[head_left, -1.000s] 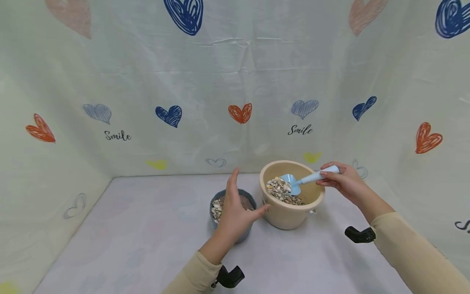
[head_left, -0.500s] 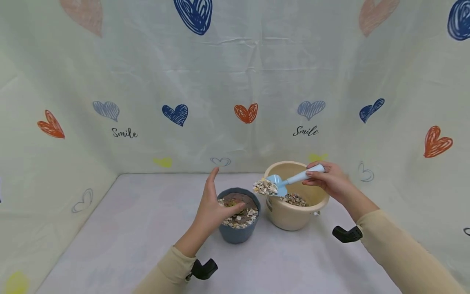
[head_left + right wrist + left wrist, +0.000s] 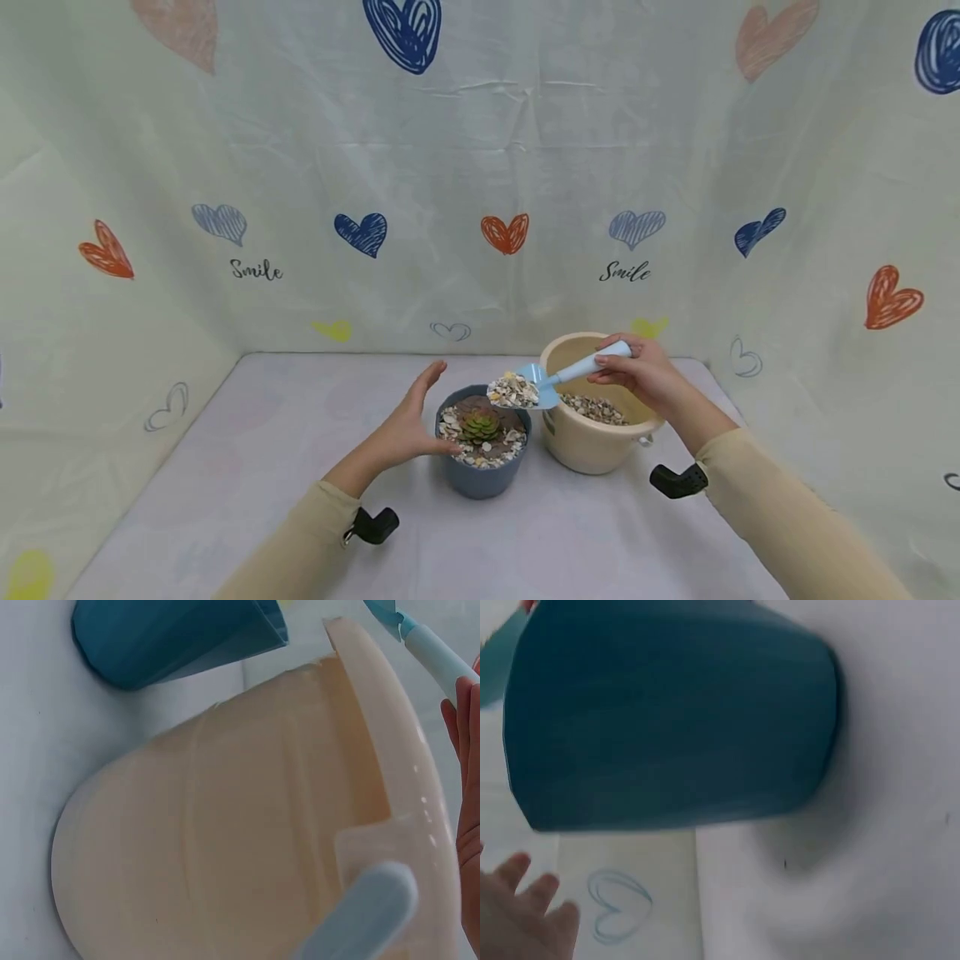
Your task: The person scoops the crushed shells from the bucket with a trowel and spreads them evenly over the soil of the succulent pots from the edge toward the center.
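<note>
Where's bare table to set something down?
Largest: table left of the left sleeve, back to the backdrop. Next: in front of the pot and bucket, between left sleeve and right sleeve. Crowded: pot and bucket stand close, narrow gap between, with the loaded scoop held above.

Pale curtain w/ multicol. hearts & "Smile" txt; wht tbl below.

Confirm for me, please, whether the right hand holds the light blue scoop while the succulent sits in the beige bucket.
Not quite: the head view shows the succulent in the gray-blue pot, not the beige bucket. The right hand does hold the light blue scoop.
</note>
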Demonstrator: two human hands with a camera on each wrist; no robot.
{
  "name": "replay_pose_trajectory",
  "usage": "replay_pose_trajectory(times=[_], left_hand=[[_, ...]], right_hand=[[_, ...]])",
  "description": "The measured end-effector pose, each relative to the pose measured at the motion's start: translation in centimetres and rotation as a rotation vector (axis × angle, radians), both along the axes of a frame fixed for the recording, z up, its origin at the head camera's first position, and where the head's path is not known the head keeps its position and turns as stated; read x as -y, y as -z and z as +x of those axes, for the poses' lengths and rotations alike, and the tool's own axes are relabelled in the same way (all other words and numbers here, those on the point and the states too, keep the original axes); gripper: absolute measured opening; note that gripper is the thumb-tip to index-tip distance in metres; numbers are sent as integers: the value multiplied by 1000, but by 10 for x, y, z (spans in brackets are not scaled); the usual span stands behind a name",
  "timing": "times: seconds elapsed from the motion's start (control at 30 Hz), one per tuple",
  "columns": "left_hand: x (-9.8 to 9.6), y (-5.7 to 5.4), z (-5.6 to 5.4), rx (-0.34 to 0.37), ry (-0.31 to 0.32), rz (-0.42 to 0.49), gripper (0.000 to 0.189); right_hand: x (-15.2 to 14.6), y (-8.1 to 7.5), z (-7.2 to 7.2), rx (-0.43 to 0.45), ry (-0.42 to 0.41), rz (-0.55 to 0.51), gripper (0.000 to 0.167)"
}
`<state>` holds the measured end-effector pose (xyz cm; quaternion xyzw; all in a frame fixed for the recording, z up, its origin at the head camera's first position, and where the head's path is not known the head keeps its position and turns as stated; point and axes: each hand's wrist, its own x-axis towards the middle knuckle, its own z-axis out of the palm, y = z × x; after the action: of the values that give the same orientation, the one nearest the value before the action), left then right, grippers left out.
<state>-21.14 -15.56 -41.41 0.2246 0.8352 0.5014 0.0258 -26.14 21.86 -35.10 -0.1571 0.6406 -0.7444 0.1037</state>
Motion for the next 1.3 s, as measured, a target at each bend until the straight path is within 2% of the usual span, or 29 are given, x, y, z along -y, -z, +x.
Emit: replay_pose_trajectory(times=[0.13, 0.27, 0.33, 0.43, 0.53, 0.8, 0.9, 1.1, 1.3], left_hand=[[14, 5, -14, 54, 196, -12, 124], [26, 9, -29, 151, 394, 3, 119], [28, 10, -36, 199, 468, 4, 117], [29, 11, -45, 264, 536, -6, 115], [27, 13, -54, 285, 573, -14, 117], [17, 11, -75, 312, 682, 60, 113], [14, 11, -80, 321, 708, 43, 109], [13, 9, -85, 397, 705, 17, 103], [11, 7, -86, 379, 657, -45, 100]], right_hand=[[5, 4, -1, 0, -14, 2, 11], [9, 7, -2, -3, -32, 5, 13], [10, 8, -2, 2, -30, 4, 14], [12, 9, -1, 14, -26, 12, 15], [13, 10, -1, 24, -27, 36, 16], [17, 11, 0, 43, -19, 87, 12], [16, 11, 0, 49, -19, 86, 11], [15, 11, 0, 53, -6, 91, 12], [14, 12, 1, 47, 9, 120, 21]])
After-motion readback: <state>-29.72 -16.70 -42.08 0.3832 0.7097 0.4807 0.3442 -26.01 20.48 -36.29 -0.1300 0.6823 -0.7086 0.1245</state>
